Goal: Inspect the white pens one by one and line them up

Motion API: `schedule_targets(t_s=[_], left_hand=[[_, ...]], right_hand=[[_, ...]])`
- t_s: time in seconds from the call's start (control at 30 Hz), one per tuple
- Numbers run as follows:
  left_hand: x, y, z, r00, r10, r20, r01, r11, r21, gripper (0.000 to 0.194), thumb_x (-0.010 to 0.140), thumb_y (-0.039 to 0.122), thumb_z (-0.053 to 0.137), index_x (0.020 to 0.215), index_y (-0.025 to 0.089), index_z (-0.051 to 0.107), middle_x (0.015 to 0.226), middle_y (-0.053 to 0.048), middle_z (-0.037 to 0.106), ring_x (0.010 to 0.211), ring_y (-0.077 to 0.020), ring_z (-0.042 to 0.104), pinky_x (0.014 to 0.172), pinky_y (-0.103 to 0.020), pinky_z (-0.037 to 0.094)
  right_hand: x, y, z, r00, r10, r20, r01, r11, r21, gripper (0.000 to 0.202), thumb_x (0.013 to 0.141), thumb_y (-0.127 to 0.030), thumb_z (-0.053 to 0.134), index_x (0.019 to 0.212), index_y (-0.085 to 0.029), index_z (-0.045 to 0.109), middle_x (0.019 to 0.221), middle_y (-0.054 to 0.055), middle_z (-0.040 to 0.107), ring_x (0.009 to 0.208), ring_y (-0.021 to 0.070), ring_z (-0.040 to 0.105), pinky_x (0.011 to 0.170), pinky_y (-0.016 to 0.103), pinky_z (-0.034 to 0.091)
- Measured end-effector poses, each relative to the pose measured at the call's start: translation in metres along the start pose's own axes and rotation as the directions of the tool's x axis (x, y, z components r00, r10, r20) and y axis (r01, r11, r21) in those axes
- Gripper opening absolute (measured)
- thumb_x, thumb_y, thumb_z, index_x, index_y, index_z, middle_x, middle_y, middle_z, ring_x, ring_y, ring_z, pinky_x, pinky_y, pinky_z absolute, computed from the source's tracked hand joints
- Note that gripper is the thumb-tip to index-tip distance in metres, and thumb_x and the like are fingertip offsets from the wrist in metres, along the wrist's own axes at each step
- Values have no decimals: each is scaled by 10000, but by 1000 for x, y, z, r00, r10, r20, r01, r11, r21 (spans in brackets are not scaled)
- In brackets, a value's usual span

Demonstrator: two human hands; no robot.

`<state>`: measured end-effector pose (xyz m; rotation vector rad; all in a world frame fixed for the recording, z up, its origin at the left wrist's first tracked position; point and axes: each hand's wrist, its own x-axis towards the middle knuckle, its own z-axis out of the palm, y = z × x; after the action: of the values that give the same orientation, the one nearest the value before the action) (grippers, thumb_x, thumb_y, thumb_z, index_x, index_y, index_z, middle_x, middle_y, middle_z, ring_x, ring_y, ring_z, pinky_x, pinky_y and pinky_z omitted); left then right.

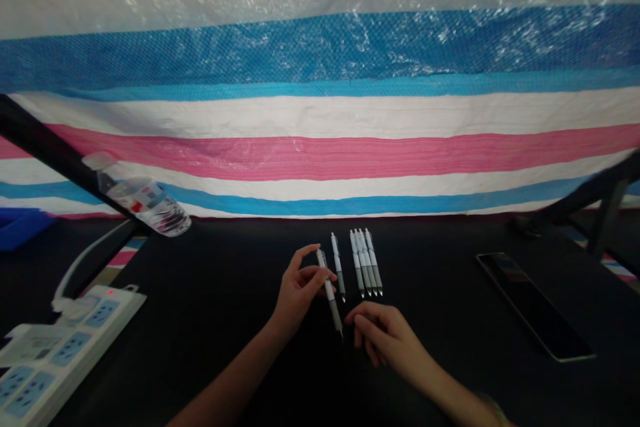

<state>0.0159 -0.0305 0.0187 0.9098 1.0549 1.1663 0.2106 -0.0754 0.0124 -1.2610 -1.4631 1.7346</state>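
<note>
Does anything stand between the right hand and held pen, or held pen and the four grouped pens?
Nothing visible stands between the right hand and the held pen. Between that pen and the four grouped pens are the left fingertips and one separate pen.

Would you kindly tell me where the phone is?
In the head view, the phone lies toward the right side of the black table, right of the right hand.
</note>
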Motion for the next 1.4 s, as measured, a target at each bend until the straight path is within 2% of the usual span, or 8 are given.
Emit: schedule_targets(t_s=[0.13, 0.3, 0.47, 0.9, 1.07, 1.17, 1.23, 1.4], left_hand=[[-1, 0, 0, 1000, 4, 24, -4, 1000, 29, 625, 782, 381, 776, 1288, 167, 479, 784, -64, 771, 617, -172, 708, 568, -247, 563], [-1, 1, 1, 1000, 5, 4, -5, 1000, -4, 717, 795, 364, 764, 1379, 190, 387, 816, -59, 777, 636, -173, 715, 589, -263, 577], [-1, 1, 1, 1000, 9, 16, -9, 1000, 22, 613, 781, 378, 775, 1270, 174, 467, 782, -60, 774, 620, -176, 717, 563, -242, 565], [3, 0, 4, 1000, -23, 19, 21, 997, 77, 595, 810, 361, 735, 1303, 186, 451, 807, -39, 746, 662, -172, 710, 614, -280, 603], [21, 9, 1, 998, 68, -9, -65, 979, 195, 558, 758, 328, 761, 1266, 226, 554, 867, 1, 646, 781, -195, 694, 589, -304, 631], [41, 13, -3, 991, 133, -14, -122, 939, 320, 528, 745, 312, 763, 1238, 215, 603, 805, 16, 629, 721, -171, 685, 549, -253, 611], [53, 13, -3, 987, 161, 24, -158, 912, 379, 518, 743, 291, 761, 1234, 205, 619, 752, 28, 637, 559, -120, 647, 479, -197, 561], [69, 9, 0, 990, 141, 22, -135, 879, 457, 540, 742, 253, 754, 1262, 196, 617, 755, 24, 671, 478, -112, 659, 437, -189, 536]], right_hand=[[0, 1, 0, 1000, -3, 1, 3, 1000, 3, 438, 915, -545, 522, 953, -130, 654, 649, -12, 607, 375, 51, 464, 370, 166, 288], [1, 4, 1, 1000, 1, -1, -1, 1000, 8, 446, 914, -560, 522, 934, -134, 652, 654, -13, 608, 369, 45, 453, 364, 164, 281], [1, 2, 1, 1000, 9, 1, -9, 1000, 8, 437, 905, -556, 540, 939, -136, 655, 652, -14, 608, 373, 49, 458, 367, 169, 277], [-1, 0, 1, 1000, -7, -18, 7, 1000, -15, 412, 909, -537, 532, 920, -143, 651, 653, -15, 607, 376, 51, 458, 373, 170, 276], [-3, -3, 3, 999, -28, -28, 27, 998, -50, 393, 916, -523, 524, 923, -151, 653, 645, -23, 598, 380, 49, 450, 378, 169, 272], [-3, -2, 4, 998, -43, -35, 41, 997, -59, 390, 927, -517, 513, 934, -154, 657, 653, -19, 603, 381, 52, 448, 381, 174, 279], [-3, -1, 3, 997, -60, -45, 56, 995, -80, 382, 937, -506, 505, 935, -157, 661, 657, -16, 608, 384, 58, 451, 382, 180, 290], [-5, -9, -6, 961, -263, -87, 210, 898, -386, 218, 957, -321, 514, 966, -178, 679, 689, 4, 626, 571, 128, 574, 523, 225, 437]])
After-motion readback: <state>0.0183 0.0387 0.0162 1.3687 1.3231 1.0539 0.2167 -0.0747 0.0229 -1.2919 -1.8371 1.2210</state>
